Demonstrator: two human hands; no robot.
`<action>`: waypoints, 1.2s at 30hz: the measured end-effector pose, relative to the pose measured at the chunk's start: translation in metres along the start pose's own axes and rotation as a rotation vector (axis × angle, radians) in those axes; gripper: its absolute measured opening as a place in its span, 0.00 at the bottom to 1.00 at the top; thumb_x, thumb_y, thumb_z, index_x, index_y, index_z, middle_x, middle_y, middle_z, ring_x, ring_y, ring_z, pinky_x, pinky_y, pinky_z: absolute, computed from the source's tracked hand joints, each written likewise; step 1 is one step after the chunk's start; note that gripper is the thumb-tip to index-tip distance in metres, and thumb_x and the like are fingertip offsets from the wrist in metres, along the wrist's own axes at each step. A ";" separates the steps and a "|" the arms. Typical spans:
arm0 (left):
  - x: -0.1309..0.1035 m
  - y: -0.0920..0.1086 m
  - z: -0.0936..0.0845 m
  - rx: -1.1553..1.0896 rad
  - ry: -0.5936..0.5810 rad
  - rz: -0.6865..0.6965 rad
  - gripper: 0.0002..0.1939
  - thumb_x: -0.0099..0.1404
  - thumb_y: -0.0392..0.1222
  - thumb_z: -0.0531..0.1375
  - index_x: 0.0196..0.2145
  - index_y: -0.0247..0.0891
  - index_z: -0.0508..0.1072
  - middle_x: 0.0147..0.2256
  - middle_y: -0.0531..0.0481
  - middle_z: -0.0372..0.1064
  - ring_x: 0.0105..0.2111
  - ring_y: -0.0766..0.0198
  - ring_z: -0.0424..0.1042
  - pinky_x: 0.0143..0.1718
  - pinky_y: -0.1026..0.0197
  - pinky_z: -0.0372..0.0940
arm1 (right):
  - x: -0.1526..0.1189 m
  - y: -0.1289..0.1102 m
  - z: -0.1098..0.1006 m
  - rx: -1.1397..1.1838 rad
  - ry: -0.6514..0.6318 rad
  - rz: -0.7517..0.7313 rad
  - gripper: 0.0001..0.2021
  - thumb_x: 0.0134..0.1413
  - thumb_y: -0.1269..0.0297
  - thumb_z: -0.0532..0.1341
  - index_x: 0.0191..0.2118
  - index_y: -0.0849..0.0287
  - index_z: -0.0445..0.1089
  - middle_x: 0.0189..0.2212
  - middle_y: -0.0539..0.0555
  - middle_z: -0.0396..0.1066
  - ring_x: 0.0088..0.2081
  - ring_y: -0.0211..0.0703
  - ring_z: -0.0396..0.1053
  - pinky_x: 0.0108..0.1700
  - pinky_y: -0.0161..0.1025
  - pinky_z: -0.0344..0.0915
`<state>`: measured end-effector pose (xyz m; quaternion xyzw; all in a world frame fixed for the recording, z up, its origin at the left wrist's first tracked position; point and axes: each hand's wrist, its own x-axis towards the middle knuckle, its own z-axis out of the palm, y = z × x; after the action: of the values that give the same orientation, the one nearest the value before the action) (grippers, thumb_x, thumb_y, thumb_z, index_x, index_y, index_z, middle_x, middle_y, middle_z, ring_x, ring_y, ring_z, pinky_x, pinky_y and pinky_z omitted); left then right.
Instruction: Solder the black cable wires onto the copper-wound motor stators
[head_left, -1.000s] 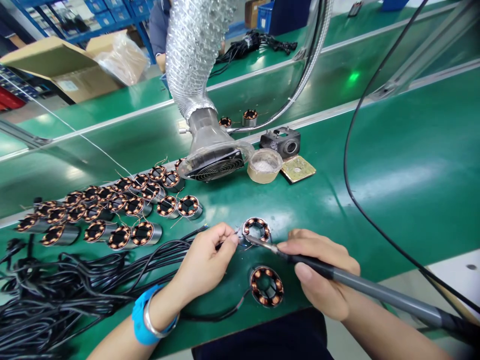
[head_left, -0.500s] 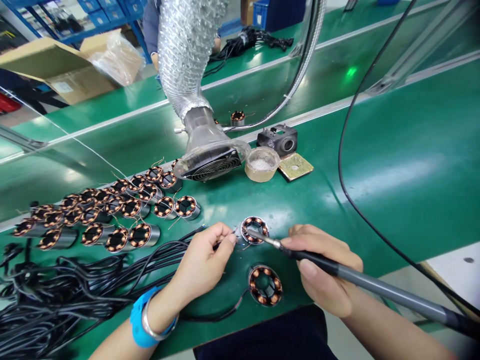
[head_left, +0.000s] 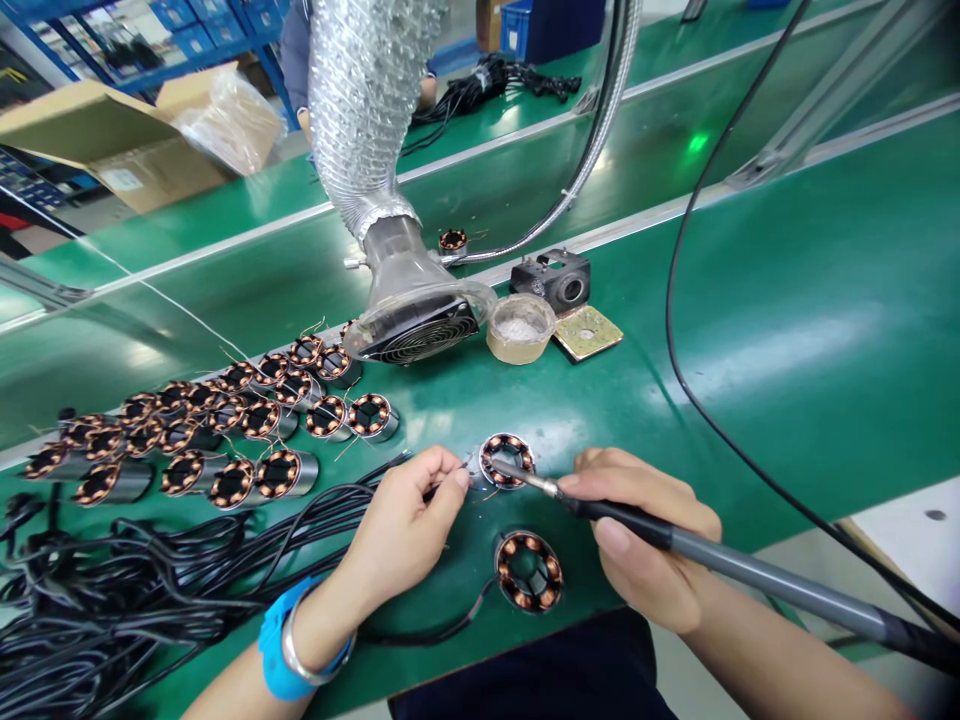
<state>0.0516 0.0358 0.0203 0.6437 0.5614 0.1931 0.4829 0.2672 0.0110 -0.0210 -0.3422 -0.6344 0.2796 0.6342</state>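
Upper stator (head_left: 507, 442): copper-wound ring on the green bench (head_left: 600, 400), the hub of my clock face, coils facing up
Left hand (head_left: 416, 510): at 8 o'clock, thumb and forefinger pinched together on a thin lead (head_left: 466, 463), whose end sits just beside the ring
Right hand (head_left: 652, 535): at 4 o'clock, my fingers closed around the handle of a soldering iron (head_left: 750, 568)
Iron tip (head_left: 523, 476): aimed toward 10 o'clock across the ring; whether it touches the coils I cannot tell
Lower stator (head_left: 553, 573): at 6 o'clock, a dark cable leaving it toward 8 o'clock
Stator rows (head_left: 236, 485): at 9 o'clock, loose copper ends sticking out
Black cables (head_left: 150, 570): between 8 and 9 o'clock, in a tangled heap
Extractor fan (head_left: 427, 332): at 11 o'clock, under a silver foil duct (head_left: 367, 110)
Round tub (head_left: 520, 345): at 12 o'clock, whitish inside
Sponge pad (head_left: 589, 332): at 1 o'clock, beside a dark metal holder (head_left: 547, 285) with a round socket
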 end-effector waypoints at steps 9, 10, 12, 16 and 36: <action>0.000 0.001 0.000 0.001 -0.002 -0.002 0.15 0.70 0.48 0.51 0.28 0.38 0.62 0.22 0.59 0.53 0.23 0.69 0.53 0.27 0.65 0.49 | 0.002 0.000 0.002 0.018 0.017 -0.017 0.14 0.56 0.65 0.57 0.46 0.58 0.74 0.24 0.53 0.69 0.22 0.41 0.62 0.25 0.41 0.59; -0.001 0.001 0.000 0.003 -0.001 -0.001 0.15 0.70 0.48 0.51 0.28 0.38 0.62 0.22 0.59 0.53 0.23 0.69 0.53 0.27 0.65 0.49 | 0.002 0.001 0.003 0.020 0.029 -0.027 0.14 0.56 0.65 0.57 0.47 0.58 0.74 0.25 0.53 0.68 0.23 0.41 0.62 0.25 0.41 0.59; -0.001 0.000 0.001 0.005 0.000 0.002 0.15 0.70 0.48 0.51 0.28 0.38 0.62 0.22 0.59 0.53 0.23 0.69 0.53 0.27 0.65 0.49 | 0.002 0.001 0.004 0.012 0.053 -0.044 0.15 0.56 0.65 0.57 0.48 0.57 0.73 0.25 0.53 0.68 0.23 0.41 0.61 0.25 0.41 0.59; 0.000 0.000 0.001 0.002 0.004 0.003 0.15 0.70 0.48 0.51 0.28 0.38 0.62 0.22 0.59 0.53 0.24 0.69 0.53 0.27 0.65 0.49 | 0.002 0.002 0.005 -0.041 0.068 -0.054 0.14 0.58 0.63 0.57 0.49 0.55 0.73 0.26 0.53 0.68 0.23 0.41 0.62 0.25 0.42 0.60; 0.000 -0.001 -0.004 -0.007 -0.055 0.047 0.17 0.72 0.51 0.49 0.29 0.39 0.61 0.25 0.57 0.57 0.27 0.66 0.56 0.30 0.63 0.52 | 0.023 0.000 0.023 -0.249 -0.155 -0.109 0.14 0.56 0.78 0.61 0.46 0.55 0.71 0.33 0.52 0.76 0.30 0.38 0.74 0.33 0.35 0.73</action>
<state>0.0478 0.0374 0.0210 0.6600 0.5320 0.1886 0.4957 0.2450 0.0306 -0.0079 -0.3609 -0.7287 0.1894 0.5503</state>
